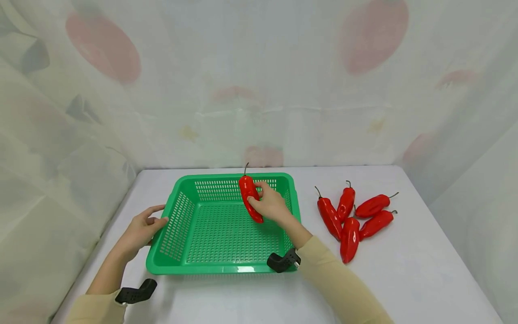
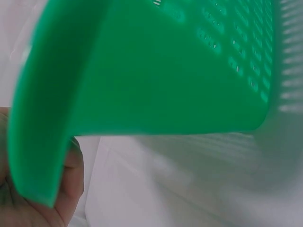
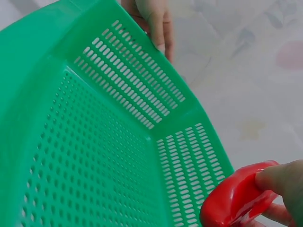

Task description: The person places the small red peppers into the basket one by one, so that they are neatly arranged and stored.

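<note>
A red chili pepper (image 1: 249, 196) with a thin dark stem is pinched between the thumb and fingers of my right hand (image 1: 270, 203), above the inside of a green plastic basket (image 1: 202, 269). In the right wrist view the same pepper (image 3: 232, 196) shows at the lower right, near the basket's far rim. My left hand (image 1: 141, 228) grips the basket's left rim, thumb on top and fingers partly hidden beneath it. The left wrist view shows the basket's corner (image 2: 142, 85) close up, with part of the hand (image 2: 66, 189) below the rim.
Several more red peppers (image 1: 350, 238) lie grouped on the white table (image 1: 404, 270), right of the basket. A printed pale curtain (image 1: 307, 90) hangs behind the table and at both sides. A black wrist camera (image 1: 136, 292) sits on each sleeve.
</note>
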Action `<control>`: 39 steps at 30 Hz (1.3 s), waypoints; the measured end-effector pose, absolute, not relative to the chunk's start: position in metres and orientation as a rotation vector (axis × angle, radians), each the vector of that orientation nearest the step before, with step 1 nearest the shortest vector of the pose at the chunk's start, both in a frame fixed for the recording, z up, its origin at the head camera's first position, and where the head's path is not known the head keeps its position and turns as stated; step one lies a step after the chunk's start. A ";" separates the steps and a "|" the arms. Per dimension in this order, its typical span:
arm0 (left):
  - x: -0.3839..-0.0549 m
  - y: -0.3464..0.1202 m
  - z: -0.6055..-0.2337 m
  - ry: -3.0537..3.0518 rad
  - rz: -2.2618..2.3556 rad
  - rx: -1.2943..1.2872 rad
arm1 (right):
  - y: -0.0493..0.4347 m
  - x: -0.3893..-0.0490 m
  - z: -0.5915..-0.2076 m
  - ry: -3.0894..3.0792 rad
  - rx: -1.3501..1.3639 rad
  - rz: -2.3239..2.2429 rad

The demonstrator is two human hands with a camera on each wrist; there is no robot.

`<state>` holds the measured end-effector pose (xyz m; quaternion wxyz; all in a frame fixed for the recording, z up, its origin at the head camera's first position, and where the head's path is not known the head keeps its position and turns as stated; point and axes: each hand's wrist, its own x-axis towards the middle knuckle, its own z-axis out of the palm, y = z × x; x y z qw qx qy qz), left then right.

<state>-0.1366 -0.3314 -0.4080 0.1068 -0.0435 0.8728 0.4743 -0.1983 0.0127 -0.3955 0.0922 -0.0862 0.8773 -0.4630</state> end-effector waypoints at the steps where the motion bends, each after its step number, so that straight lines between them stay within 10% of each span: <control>1: -0.137 -0.331 -0.408 2.568 1.398 -0.128 | 0.010 -0.198 -0.397 2.591 -0.258 -1.378; 39: -0.139 -0.331 -0.408 2.566 1.387 -0.120 | -0.065 -0.199 -0.422 2.203 -0.210 -1.452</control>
